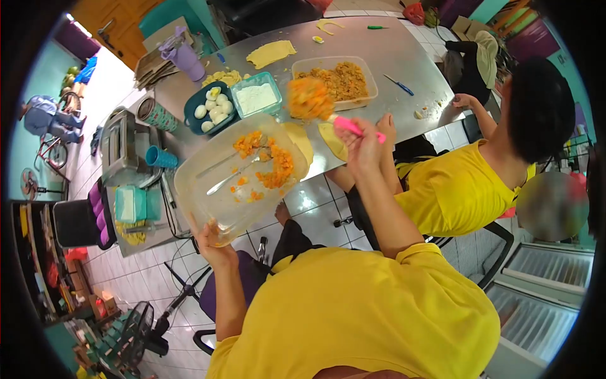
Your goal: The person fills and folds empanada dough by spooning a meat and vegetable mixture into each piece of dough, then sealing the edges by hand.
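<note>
My left hand (pixel 218 247) grips the near rim of a large clear plastic tub (pixel 208 218), which is tilted at the table's edge. Orange diced filling (pixel 278 170) clings inside the tub, with a metal fork (pixel 233 175) lying among the bits. My right hand (pixel 361 146) is closed around a pink-handled spoon (pixel 348 125). A heap of orange filling (pixel 309 99) covers the spoon's head, slightly blurred, above the table in front of a second clear tub (pixel 372 91) of browner filling (pixel 338 81). Flat yellow dough pieces (pixel 333 140) lie partly hidden below the spoon.
On the metal table (pixel 385 57) are a bowl of peeled eggs (pixel 218 108), a teal box of white powder (pixel 257 98), a dough sheet (pixel 271 54) and a blue knife (pixel 399 84). A pasta machine (pixel 126 148) stands left. A person in yellow (pixel 454 183) sits close on the right.
</note>
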A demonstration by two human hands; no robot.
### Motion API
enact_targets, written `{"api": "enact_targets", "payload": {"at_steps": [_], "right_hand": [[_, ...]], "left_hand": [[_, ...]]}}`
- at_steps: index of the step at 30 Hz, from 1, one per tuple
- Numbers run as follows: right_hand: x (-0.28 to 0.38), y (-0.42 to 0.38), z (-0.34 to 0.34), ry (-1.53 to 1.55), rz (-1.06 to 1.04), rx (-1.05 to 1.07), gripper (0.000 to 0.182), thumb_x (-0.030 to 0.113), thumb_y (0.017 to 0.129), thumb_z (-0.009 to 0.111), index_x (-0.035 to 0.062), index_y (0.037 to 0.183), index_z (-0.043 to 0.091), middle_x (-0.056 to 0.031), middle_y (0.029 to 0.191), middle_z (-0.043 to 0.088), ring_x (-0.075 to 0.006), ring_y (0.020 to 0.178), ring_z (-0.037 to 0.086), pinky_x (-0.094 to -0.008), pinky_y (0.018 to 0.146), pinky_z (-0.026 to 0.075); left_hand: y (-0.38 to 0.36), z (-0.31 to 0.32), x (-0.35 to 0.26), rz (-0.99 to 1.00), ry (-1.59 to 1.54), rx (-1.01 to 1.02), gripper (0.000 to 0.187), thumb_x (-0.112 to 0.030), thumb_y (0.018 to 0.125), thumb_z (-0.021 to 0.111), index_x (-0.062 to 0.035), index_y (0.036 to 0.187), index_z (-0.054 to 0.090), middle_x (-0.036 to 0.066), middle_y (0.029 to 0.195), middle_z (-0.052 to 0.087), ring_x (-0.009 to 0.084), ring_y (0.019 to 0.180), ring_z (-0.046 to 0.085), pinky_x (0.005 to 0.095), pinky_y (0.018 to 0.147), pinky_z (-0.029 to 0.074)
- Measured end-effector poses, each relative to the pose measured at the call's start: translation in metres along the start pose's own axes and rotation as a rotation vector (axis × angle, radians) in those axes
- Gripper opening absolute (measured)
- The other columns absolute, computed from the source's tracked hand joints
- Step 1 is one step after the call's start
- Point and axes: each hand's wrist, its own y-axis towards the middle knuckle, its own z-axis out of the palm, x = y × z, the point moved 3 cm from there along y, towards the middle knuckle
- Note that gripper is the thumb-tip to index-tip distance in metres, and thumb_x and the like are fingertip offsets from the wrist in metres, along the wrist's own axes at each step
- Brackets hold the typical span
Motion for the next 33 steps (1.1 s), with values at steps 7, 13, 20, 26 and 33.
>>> {"api": "enact_targets", "payload": {"at_steps": [7,13,20,26,33], "right_hand": [[-0.001,0.122,-0.009,-1.553,-0.890,0.094,0.012,0.009,0.079,0.053,0.0033,0.090,0.052,-0.0183,0.089,0.057,-0.0328,0.082,0.058,-0.0381,0.070,0.048],[0.007,0.113,0.001,-1.601,-1.033,0.241,0.014,0.006,0.074,0.055,0.0051,0.088,0.053,-0.0178,0.083,0.051,-0.0364,0.080,0.055,-0.0435,0.067,0.046],[0.009,0.170,-0.032,-1.475,-0.823,0.098,0.007,0.009,0.078,0.054,0.0052,0.084,0.054,-0.0169,0.083,0.054,-0.0367,0.077,0.055,-0.0429,0.066,0.046],[0.031,0.189,-0.038,-1.639,-0.723,0.099,0.007,0.010,0.078,0.055,0.0055,0.084,0.055,-0.0179,0.085,0.055,-0.0374,0.079,0.055,-0.0437,0.069,0.045],[0.032,0.163,-0.061,-1.717,-0.712,0.191,0.033,-0.001,0.073,0.056,0.0074,0.105,0.057,-0.0181,0.111,0.053,-0.0364,0.100,0.050,-0.0399,0.083,0.043]], "left_hand": [[0.075,0.035,-0.030,-0.090,0.007,0.096,0.061,-0.020,0.082,0.046,-0.0148,0.139,0.026,0.011,0.127,0.044,0.0231,0.110,0.047,0.0395,0.094,0.037],[0.111,0.068,-0.023,-0.088,0.091,0.109,0.060,-0.020,0.082,0.047,-0.0164,0.138,0.027,0.009,0.119,0.050,0.0210,0.105,0.049,0.0372,0.090,0.039],[0.119,0.119,-0.006,-0.112,0.152,0.035,0.062,-0.021,0.077,0.050,-0.0178,0.136,0.029,0.003,0.102,0.053,0.0154,0.093,0.047,0.0324,0.078,0.039],[0.131,0.137,0.015,-0.106,0.210,0.034,0.061,-0.022,0.078,0.050,-0.0208,0.136,0.031,0.002,0.097,0.054,0.0139,0.084,0.048,0.0314,0.077,0.040],[0.130,0.168,0.010,-0.024,0.286,0.049,0.061,-0.021,0.073,0.055,-0.0142,0.130,0.034,0.003,0.113,0.047,0.0150,0.097,0.045,0.0321,0.084,0.036]]}}
